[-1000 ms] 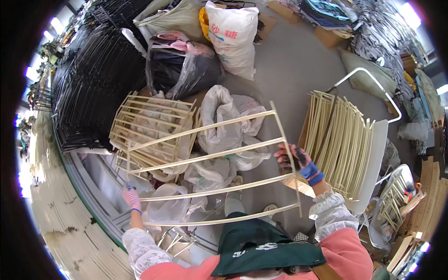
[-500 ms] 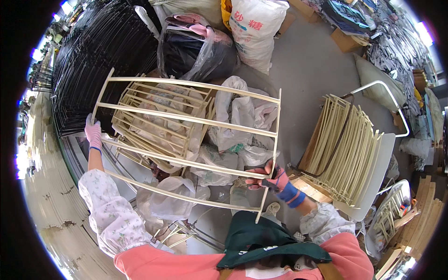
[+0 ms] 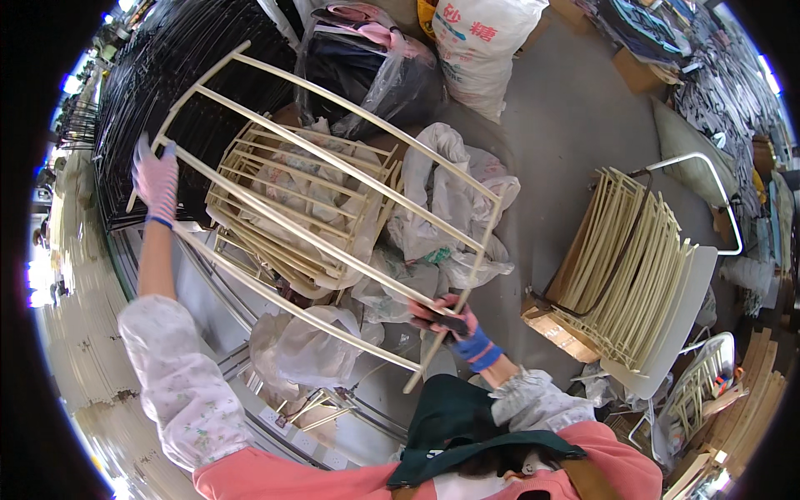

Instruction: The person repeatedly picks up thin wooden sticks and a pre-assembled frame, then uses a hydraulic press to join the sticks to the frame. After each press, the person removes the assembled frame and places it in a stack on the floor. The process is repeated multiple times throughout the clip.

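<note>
A cream-coloured ladder-like rack frame (image 3: 342, 177), made of long curved rods joined by end bars, hangs tilted in front of me. Its left end points up and away. My right hand (image 3: 446, 318), in a pink and dark glove with a blue cuff, is closed round a long rod beside the right end bar. At the frame's other end my left hand (image 3: 156, 179), in a pale pink striped glove, has its fingers stretched out and apart, slightly blurred. The thumb side is close to the frame; whether it touches cannot be made out.
Under the frame lie a stack of similar cream racks (image 3: 283, 208) and white plastic bags (image 3: 442, 192). Black rods (image 3: 183, 92) are piled at the far left. Bundled cream racks (image 3: 625, 275) stand at right, beside a white sack (image 3: 487, 50) farther back.
The frame has tilted, its left end rising away and its right end moving nearer and left. My left hand has loosened from a grip to spread fingers; my right hand keeps hold.
</note>
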